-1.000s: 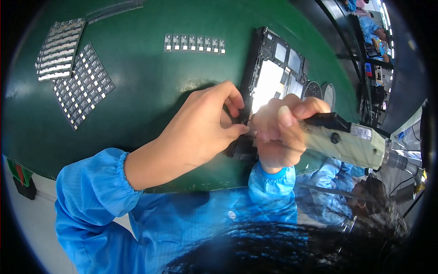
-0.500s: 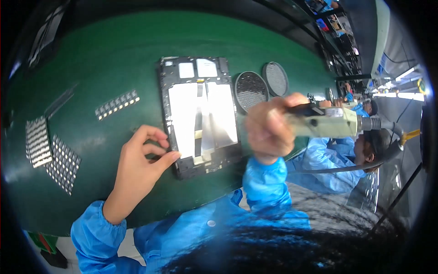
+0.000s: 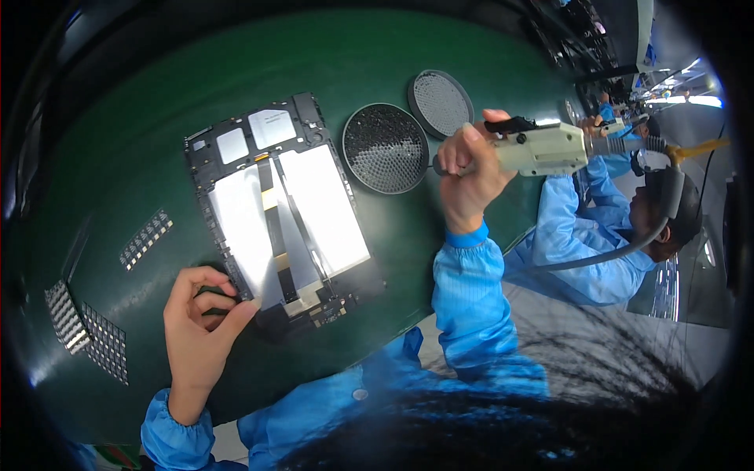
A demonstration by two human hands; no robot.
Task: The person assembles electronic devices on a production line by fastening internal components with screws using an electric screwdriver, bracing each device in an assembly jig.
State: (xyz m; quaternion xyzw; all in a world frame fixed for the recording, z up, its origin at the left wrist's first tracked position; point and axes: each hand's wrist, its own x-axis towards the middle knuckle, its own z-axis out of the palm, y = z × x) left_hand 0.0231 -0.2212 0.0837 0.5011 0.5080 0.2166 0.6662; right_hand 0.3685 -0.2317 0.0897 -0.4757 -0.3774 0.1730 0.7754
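An opened tablet body (image 3: 339, 284), with bright silver panels and a dark ribbon cable down its middle, lies on the green table. My left hand (image 3: 206, 322) grips its lower left edge between thumb and fingers. My right hand (image 3: 475, 177) is wrapped round a pale electric screwdriver (image 3: 554, 149), held level and pointing left. The driver's dark nose shows at the right rim of a round dimpled tray (image 3: 385, 174), which has many tiny dark screws heaped at its far side. The bit's tip cannot be made out.
A second round tray (image 3: 441, 100) stands behind the first. Strips of small parts (image 3: 147, 239) and two part sheets (image 3: 106, 339) lie at left on the green table (image 3: 236, 59). A cable (image 3: 669, 196) trails from the driver. A co-worker in blue (image 3: 585, 235) sits at right.
My view has shifted and tilted, so the table's things appear turned. My right hand has moved the screwdriver farther from me, to the tray's right side. My left hand stays on the tablet's edge.
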